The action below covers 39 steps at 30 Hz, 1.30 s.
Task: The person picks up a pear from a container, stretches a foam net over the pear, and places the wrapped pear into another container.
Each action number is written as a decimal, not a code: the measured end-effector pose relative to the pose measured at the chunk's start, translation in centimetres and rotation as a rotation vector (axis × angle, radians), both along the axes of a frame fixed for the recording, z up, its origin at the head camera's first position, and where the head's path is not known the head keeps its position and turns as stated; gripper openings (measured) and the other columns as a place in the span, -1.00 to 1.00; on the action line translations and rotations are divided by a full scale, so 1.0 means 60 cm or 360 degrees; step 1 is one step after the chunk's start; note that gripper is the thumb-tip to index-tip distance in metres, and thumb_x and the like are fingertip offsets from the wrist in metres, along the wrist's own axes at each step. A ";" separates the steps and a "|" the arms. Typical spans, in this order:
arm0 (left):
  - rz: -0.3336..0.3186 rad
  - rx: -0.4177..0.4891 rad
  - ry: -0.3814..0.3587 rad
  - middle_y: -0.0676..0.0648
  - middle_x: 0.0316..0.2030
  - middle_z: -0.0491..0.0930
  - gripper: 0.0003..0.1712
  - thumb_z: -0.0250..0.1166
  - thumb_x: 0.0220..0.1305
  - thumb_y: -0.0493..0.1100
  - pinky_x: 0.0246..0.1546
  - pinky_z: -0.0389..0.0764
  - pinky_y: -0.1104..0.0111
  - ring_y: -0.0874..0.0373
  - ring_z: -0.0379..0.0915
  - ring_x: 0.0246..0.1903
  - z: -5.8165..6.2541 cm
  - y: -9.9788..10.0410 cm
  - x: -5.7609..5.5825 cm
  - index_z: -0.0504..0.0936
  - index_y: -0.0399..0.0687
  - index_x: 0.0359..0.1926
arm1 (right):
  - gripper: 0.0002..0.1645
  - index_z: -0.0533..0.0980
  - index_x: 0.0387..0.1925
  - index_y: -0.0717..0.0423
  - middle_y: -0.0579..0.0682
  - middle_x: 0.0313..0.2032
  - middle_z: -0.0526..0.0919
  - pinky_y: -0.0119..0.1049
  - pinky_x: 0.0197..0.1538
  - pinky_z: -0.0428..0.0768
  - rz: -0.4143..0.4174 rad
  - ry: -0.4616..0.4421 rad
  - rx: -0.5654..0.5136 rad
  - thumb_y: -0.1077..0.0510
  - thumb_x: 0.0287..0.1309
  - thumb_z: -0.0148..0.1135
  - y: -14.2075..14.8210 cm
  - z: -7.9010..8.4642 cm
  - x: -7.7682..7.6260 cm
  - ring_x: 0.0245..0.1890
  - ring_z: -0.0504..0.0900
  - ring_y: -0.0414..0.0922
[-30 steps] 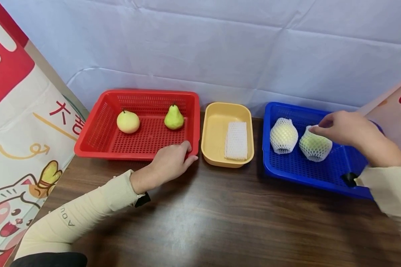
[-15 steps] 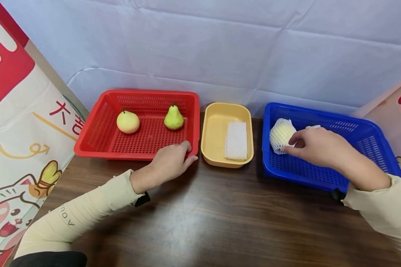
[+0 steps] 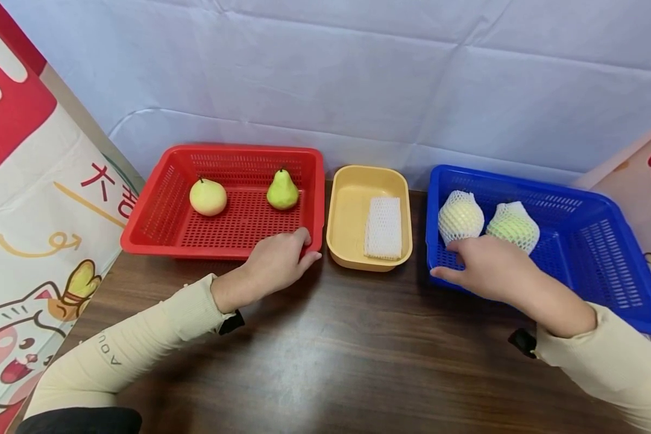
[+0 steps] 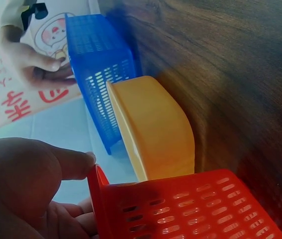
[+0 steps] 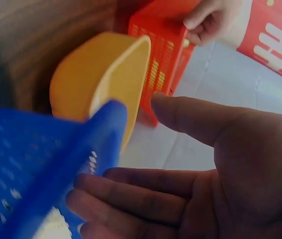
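My left hand [image 3: 275, 265] grips the front right corner of the red basket [image 3: 222, 251]; in the left wrist view its thumb presses the rim from above, fingers [image 4: 76, 219] on the other side. Inside are a round pale-yellow pear [image 3: 208, 198] and a green pear [image 3: 283, 190]. Over the front left part of the blue basket [image 3: 602, 241], my right hand [image 3: 490, 265] has thumb and fingers spread, holding nothing, close to the rim. Two pears in white foam nets lie in that basket: a pale-yellow pear [image 3: 460, 216] and a green pear [image 3: 512, 226], the hand partly covering both.
Between the baskets stands a yellow tub [image 3: 347, 211] with folded white foam netting [image 3: 384, 228] in it. All three containers rest on a dark wooden table [image 3: 325, 361], close to a pale cloth backdrop [image 3: 325, 78]. Printed banners [image 3: 27, 241] flank the sides.
My right hand has let go of the netted green pear and moved left and toward me, to the blue basket's front left corner. My left hand has stayed on the red rim.
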<state>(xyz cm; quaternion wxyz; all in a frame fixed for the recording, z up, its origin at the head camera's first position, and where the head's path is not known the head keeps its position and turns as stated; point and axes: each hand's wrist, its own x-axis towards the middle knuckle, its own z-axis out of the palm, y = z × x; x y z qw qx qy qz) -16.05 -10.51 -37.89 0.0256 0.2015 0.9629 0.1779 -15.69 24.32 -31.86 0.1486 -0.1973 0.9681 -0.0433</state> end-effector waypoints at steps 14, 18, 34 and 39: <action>-0.0003 -0.0009 -0.0055 0.00 -0.58 0.44 -0.68 0.31 0.42 0.05 -0.58 0.46 0.24 0.11 0.42 -0.56 0.008 0.000 -0.001 0.52 -0.13 -0.23 | -0.60 0.57 -0.43 0.07 -0.09 -0.59 0.51 -0.08 -0.55 0.46 0.0034 0.0002 0.0065 -0.17 0.27 0.34 -0.011 -0.038 0.018 -0.59 0.51 -0.10; -0.0004 -0.0032 -0.0062 0.00 -0.56 0.48 -0.68 0.31 0.41 0.06 -0.57 0.50 0.22 0.12 0.45 -0.55 0.009 -0.001 -0.003 0.51 -0.10 -0.24 | -0.60 0.53 -0.48 0.03 -0.10 -0.60 0.48 -0.07 -0.54 0.46 0.0039 0.0004 0.0075 -0.16 0.29 0.34 -0.011 -0.040 0.017 -0.59 0.50 -0.09; -0.0030 -0.0253 -0.0251 -0.02 -0.18 0.70 -0.51 0.32 0.35 0.21 -0.34 0.62 0.03 0.07 0.61 -0.21 0.093 -0.016 -0.036 0.65 -0.01 0.08 | -0.60 0.56 -0.44 0.07 -0.09 -0.61 0.49 -0.06 -0.53 0.49 0.0034 -0.0012 0.0066 -0.16 0.30 0.32 -0.011 -0.040 0.016 -0.59 0.52 -0.10; -0.0106 -0.0167 -0.0241 0.03 -0.17 0.69 -0.53 0.36 0.32 0.15 -0.23 0.63 0.11 0.11 0.59 -0.21 0.151 -0.032 -0.063 0.64 0.03 0.12 | -0.60 0.55 -0.46 0.06 -0.10 -0.62 0.48 -0.07 -0.53 0.48 0.0045 -0.0015 0.0057 -0.15 0.31 0.31 -0.011 -0.040 0.016 -0.61 0.50 -0.11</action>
